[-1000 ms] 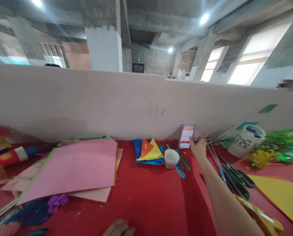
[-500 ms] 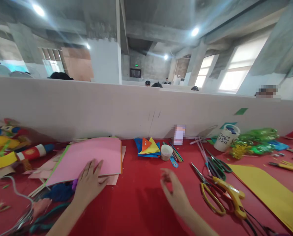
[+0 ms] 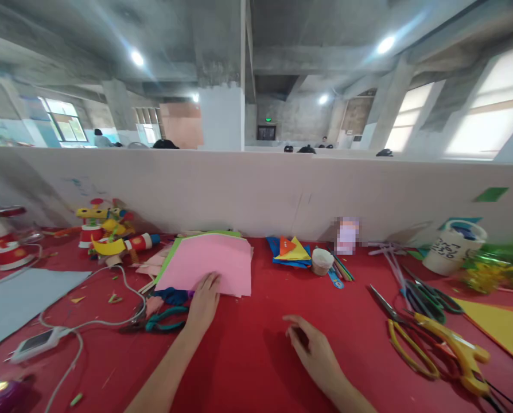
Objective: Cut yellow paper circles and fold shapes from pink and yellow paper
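My left hand (image 3: 203,304) lies flat on the near edge of a stack of pink paper (image 3: 213,258), its fingers stretched out. Green sheets peek out at the back and left of this stack. Over the bare red table hovers my right hand (image 3: 312,344), loosely curled, with thumb and fingers apart and nothing visible in it. Beyond it stand a small tub (image 3: 322,262) and folded blue, orange and yellow pieces (image 3: 291,251). Teal-handled pliers (image 3: 166,321) and a dark blue bundle (image 3: 170,296) rest by my left wrist.
Yellow-handled scissors (image 3: 411,347), a yellow glue gun (image 3: 458,353) and yellow paper (image 3: 504,327) lie right. A lettered white bucket (image 3: 454,252) stands behind. Leftward are paper toys (image 3: 110,229), a white cable (image 3: 95,323) and a pale sheet (image 3: 32,292). A white partition (image 3: 222,195) bounds the back.
The view has turned left, so the table's things sit farther right in the picture. My left hand stays on the pink paper; my right hand has drawn slightly nearer to me.
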{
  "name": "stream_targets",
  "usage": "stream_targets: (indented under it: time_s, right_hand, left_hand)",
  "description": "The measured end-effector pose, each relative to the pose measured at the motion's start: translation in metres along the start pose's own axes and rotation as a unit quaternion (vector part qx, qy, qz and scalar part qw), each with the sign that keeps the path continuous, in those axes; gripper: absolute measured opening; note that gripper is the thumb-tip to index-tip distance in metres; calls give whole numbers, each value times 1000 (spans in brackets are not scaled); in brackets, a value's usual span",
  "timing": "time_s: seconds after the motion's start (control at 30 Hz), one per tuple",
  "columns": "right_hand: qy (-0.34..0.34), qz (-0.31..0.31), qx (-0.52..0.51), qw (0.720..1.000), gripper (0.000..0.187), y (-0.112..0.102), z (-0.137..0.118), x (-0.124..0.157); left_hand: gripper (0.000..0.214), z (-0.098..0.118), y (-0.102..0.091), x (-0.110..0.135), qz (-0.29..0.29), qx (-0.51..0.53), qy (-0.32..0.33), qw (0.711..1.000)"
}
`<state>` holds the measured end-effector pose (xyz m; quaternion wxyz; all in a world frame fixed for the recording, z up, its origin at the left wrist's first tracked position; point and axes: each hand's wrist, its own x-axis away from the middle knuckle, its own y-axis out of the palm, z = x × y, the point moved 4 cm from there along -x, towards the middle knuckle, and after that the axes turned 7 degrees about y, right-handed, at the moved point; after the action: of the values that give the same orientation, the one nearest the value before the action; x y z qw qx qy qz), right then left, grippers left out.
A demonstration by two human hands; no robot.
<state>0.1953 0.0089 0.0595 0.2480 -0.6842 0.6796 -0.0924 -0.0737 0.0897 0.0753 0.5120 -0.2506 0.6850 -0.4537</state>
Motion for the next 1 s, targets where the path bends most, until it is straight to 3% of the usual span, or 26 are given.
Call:
stream_targets:
  time_s: [0.33,0.63,1.0]
  right_hand:
    - [27,-20,-30,999,23,-3,1,-3]
    - [22,-33,-29,999,25,-2,3,-4]
    - [3,-24,-3,1000,22,-4,0,-2]
  left_hand:
    - [36,1,-1,11,15,37,41,998]
    - [37,4,-9,8,30,28,34,999]
    - [39,-13,-35,7,133,-6,-84,988]
